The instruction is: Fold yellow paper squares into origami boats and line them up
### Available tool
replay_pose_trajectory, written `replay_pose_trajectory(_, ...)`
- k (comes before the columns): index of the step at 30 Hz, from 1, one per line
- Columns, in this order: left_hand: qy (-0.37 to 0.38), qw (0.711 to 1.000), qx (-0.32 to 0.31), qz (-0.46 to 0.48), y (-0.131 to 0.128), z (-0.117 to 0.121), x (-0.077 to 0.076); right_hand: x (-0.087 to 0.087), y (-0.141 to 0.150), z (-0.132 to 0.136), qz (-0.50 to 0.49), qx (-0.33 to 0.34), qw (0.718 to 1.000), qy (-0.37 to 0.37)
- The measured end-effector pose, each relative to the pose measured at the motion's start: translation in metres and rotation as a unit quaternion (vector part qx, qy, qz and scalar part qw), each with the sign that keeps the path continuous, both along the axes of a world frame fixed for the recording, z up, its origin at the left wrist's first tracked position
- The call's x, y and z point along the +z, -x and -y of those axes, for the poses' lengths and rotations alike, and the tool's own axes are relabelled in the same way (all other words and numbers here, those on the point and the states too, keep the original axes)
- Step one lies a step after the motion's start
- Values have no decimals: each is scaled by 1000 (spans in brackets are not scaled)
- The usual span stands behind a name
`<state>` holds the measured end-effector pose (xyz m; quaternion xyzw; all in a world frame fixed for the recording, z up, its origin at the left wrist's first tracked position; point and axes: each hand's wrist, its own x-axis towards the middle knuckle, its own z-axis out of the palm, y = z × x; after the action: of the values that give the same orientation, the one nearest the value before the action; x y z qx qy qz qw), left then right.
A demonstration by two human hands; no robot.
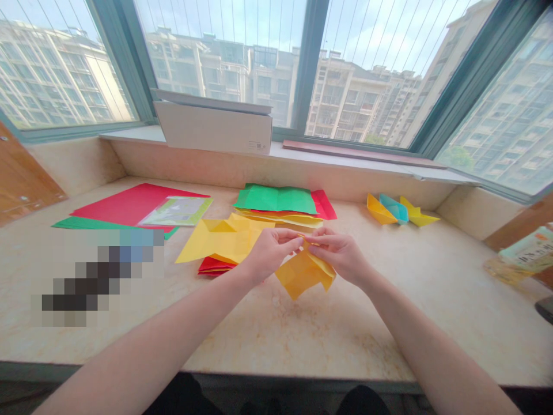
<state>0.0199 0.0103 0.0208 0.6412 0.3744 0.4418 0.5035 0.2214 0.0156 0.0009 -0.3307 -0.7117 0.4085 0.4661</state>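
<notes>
Between both hands, above the counter, hangs a creased orange-yellow sheet of paper [302,274]. My left hand [274,249] pinches its upper edge from the left, thumb against fingers. From the right, my right hand [337,252] pinches the same edge close by, so the fingertips nearly meet. The sheet's lower part droops with bent corners. Just left of my left hand lies a creased yellow sheet [222,239], partly over folded red paper [213,267]. Behind the hands is a stack of creased sheets, with green paper [276,200] on top and red and yellow beneath.
Folded paper boats [393,208] in yellow and blue stand at the back right. Flat red paper [129,203], green paper and a clear packet [177,211] lie left. A white box [216,125] sits on the sill, a bottle [525,253] far right. A blurred patch covers the left counter.
</notes>
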Motion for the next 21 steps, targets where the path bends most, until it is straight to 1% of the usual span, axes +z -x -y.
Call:
replay_pose_trajectory(4,1,1000,12,-1,0,1,1,3,3,3,-21,-3,1000,15)
replay_pose_trajectory(8,-6,999,34,-3,0,2,4,9,7,6,-55,8,994,89)
replay_pose_trajectory(11,-4,999,40,6,-1,3,5,11,7,7,-65,-9,990,126)
replay_pose_trajectory(16,-10,999,31,16,-3,4,4,10,6,5,-52,-40,992,111)
replay_pose_trajectory(21,-26,999,-6,-22,-2,2,-4,6,7,5,-53,-20,994,98)
